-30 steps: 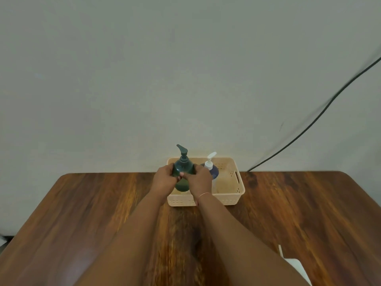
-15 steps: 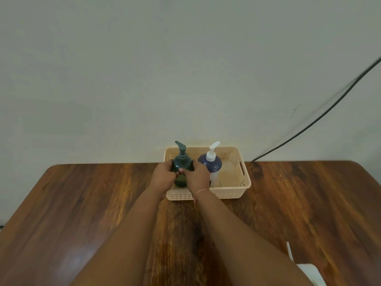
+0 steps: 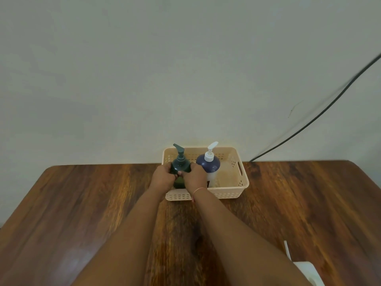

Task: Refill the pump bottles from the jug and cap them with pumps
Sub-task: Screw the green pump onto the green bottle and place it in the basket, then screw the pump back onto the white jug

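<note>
A dark green pump bottle [image 3: 180, 163] with its green pump on top stands upright in the left part of a cream plastic basket [image 3: 226, 195]. My left hand [image 3: 161, 178] and my right hand [image 3: 194, 178] both wrap around its body from either side. Right beside it in the basket stands a blue-topped bottle with a white pump [image 3: 208, 164]. A white jug [image 3: 308, 272] shows only partly at the bottom right corner, and my right forearm hides some of it.
The basket sits at the far edge of a brown wooden table [image 3: 82, 213], against a pale wall. A black cable [image 3: 321, 114] runs down the wall to the table's back edge right of the basket. The basket's right part holds no bottle.
The view has tilted, so the basket and table sit lower in the frame. Both hands keep their hold on the green bottle, which now sits a little lower in the basket.
</note>
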The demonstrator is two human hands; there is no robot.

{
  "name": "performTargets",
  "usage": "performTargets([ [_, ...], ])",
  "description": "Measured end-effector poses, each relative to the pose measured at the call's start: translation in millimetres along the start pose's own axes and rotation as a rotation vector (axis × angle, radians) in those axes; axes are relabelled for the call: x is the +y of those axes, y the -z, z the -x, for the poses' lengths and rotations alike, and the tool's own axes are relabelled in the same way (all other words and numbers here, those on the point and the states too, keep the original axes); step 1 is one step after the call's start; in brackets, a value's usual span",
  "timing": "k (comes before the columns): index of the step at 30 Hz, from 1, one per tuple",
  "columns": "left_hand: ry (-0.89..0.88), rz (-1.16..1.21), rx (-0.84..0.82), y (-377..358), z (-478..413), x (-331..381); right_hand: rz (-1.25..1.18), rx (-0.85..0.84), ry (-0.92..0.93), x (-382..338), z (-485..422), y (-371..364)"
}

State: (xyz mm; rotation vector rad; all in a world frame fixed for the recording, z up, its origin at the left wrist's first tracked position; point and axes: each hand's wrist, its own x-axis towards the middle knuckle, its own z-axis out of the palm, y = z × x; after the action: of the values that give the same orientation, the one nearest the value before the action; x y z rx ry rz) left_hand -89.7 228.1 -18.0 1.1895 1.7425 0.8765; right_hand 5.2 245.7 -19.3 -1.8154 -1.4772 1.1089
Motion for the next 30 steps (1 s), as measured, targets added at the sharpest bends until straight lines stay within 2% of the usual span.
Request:
performTargets([
  [4, 0.02, -0.059, 0.024, 1.8, 4.7, 4.1, 0.051, -0.021, -0.003, -2.8, 5.2, 5.1],
  [9, 0.007, 0.018, 0.076, 10.8, 29.3, 10.2, 0.034, -0.01, 0.038, -7.3, 31.3, 18.9],
  [15, -0.097, 0.112, 0.121, 6.0, 98.1, 24.1, -0.08, 0.037, 0.173, -6.0, 105.3, 48.3],
  [18, -0.124, 0.106, 0.095, -14.3, 137.1, 20.0, -0.04, 0.082, 0.13, 4.8, 147.5, 65.4],
  [21, -0.09, 0.207, 0.007, -38.5, 176.8, 14.0, -0.079, 0.061, 0.082, 22.5, 187.0, 85.6],
  [26, -0.097, 0.246, -0.157, -76.5, 226.5, 8.6, -0.145, 0.098, 0.016, 51.0, 235.8, 125.8],
  [30, -0.083, 0.216, -0.297, -99.5, 254.8, 11.9, -0.144, 0.16, 0.032, 67.0, 264.3, 161.6],
])
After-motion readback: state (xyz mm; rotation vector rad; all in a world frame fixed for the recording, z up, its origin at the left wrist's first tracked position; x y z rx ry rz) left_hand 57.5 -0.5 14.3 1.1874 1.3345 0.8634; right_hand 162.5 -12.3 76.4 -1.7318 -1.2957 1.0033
